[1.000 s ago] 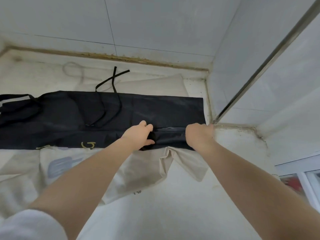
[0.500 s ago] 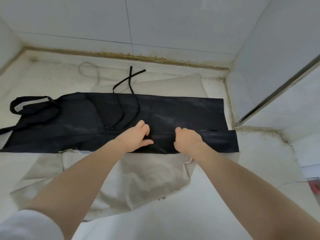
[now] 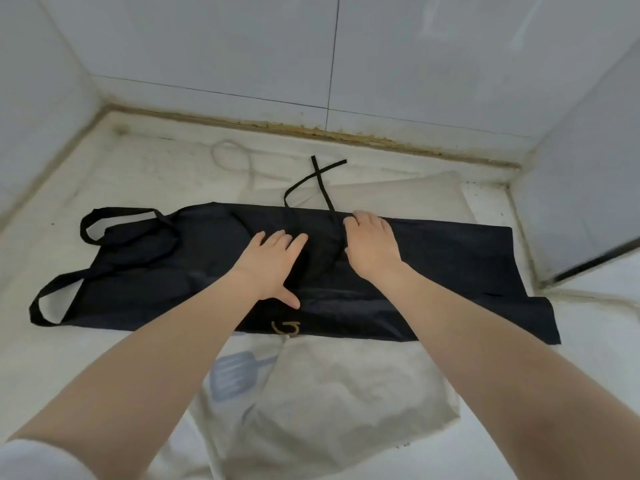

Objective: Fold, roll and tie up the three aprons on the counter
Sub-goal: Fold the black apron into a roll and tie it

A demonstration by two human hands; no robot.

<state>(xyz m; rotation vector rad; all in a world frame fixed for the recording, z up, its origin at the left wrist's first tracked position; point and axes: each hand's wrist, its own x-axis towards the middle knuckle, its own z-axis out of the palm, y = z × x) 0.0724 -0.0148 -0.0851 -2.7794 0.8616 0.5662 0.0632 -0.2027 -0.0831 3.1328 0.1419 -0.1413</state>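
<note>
1. The black apron is thin woven cloth with a faint sheen, smooth where it lies flat.
2. Its ties are flat matt black cloth tape.
3. The beige apron is matt, slightly coarse cloth, creased, with a flat blue print.
4. The counter is pale, dull, speckled stone-like surface.
5. The wall tiles are smooth, glossy and white; the seam below them looks rough and stained.

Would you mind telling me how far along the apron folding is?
Done: the black apron lies folded into a long band. In hand: left hand and right hand press flat on it. Left: rolling and tying it, then the beige apron underneath; a third isn't clearly visible.
</note>
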